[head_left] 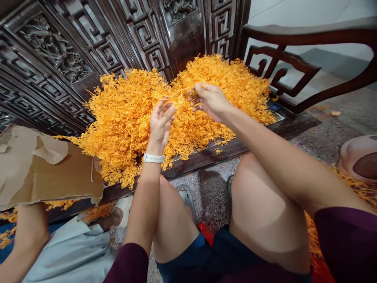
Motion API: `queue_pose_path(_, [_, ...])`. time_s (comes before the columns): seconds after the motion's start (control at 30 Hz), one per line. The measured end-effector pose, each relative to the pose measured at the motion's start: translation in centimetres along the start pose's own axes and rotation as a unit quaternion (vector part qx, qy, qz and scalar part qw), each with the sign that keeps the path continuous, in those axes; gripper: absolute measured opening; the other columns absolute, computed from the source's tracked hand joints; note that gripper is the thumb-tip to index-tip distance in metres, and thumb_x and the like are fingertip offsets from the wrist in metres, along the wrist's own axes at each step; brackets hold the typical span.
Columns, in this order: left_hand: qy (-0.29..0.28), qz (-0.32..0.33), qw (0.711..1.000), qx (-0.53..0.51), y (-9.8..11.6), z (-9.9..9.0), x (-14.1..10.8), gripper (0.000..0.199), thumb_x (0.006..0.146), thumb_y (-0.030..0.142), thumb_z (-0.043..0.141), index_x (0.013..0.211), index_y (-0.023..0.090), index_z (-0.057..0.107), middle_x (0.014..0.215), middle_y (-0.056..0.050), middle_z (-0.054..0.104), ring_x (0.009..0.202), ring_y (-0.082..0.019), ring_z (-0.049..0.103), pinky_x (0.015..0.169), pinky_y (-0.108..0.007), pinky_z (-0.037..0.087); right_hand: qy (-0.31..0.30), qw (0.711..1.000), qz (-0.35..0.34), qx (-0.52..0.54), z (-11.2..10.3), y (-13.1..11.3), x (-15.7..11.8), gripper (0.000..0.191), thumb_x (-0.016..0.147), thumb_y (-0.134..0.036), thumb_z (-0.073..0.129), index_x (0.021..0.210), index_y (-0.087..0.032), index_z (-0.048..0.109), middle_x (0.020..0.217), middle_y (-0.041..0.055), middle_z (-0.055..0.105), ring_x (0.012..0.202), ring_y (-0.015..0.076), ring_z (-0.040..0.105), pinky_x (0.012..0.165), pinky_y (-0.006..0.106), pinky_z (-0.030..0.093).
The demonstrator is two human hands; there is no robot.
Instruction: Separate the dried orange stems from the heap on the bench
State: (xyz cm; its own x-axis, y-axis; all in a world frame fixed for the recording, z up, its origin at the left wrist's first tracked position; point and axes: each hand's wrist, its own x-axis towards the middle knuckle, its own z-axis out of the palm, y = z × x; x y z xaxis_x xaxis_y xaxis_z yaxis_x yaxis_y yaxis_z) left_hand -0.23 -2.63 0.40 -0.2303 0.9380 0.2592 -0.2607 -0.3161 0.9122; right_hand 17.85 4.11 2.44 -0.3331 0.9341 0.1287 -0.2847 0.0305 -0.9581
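Both forearms extend past the person's knees (173, 220) and over the front edge of a dark wooden bench (206, 157). A white-strapped watch (154, 158) sits on the left wrist. The left hand (161, 124) is open, fingers spread, just beside a thin orange sprig (179, 96); the right hand (209, 103) is partly closed, its fingers pinching that sprig. Directly beneath, a dense orange heap (123, 118) covers the bench seat, with strands spilling over the front edge. Torn cardboard (38, 169) overlaps the heap's left margin, above a co-worker's arm (29, 243) and pale garment (70, 251). Beyond, the heap abuts a carved back panel (53, 51). A wooden armrest (309, 33) bounds the right side, well apart from the right hand.
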Motion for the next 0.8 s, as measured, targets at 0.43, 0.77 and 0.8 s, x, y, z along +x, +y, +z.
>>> queue_pose_path(0.43, [0.023, 0.155, 0.947, 0.281, 1.4, 1.2, -1.6, 0.021, 0.081, 0.036, 0.086, 0.098, 0.027, 0.076, 0.118, -0.007, 0.074, 0.129, -0.029, 0.052, 0.101, -0.04, 0.044, -0.121, 0.989, 0.074, -0.034, -1.5, -0.9, -1.2, 0.028, 0.095, -0.04, 0.074, 0.081, -0.021, 0.06, 0.077, 0.0057, 0.068, 0.073, 0.0213, 0.07, 0.061, 0.034, 0.058])
queue_pose_path(0.77, [0.043, 0.159, 0.944, 0.285, -1.6, 1.1, -0.9, 0.004, 0.089, 0.029, 0.079, 0.086, 0.03, 0.078, 0.094, -0.005, 0.074, 0.099, -0.026, 0.062, 0.09, -0.037, 0.043, -0.018, 0.997, 0.07, 0.014, 1.9, 2.9, -1.0, 0.036, 0.099, -0.062, 0.058, 0.107, -0.027, 0.056, 0.08, 0.0018, 0.058, 0.058, 0.0156, 0.056, 0.052, 0.032, 0.057])
queue_pose_path(0.8, [0.056, 0.155, 0.946, 0.278, -1.7, 1.3, -0.9, 0.005, 0.089, 0.028, 0.079, 0.085, 0.029, 0.077, 0.094, -0.006, 0.074, 0.102, -0.026, 0.062, 0.089, -0.037, 0.043, -0.01, 0.997, 0.075, 0.024, 2.5, 3.4, -1.1, 0.04, 0.097, -0.065, 0.058, 0.11, -0.028, 0.056, 0.08, 0.0016, 0.056, 0.058, 0.016, 0.054, 0.051, 0.033, 0.057])
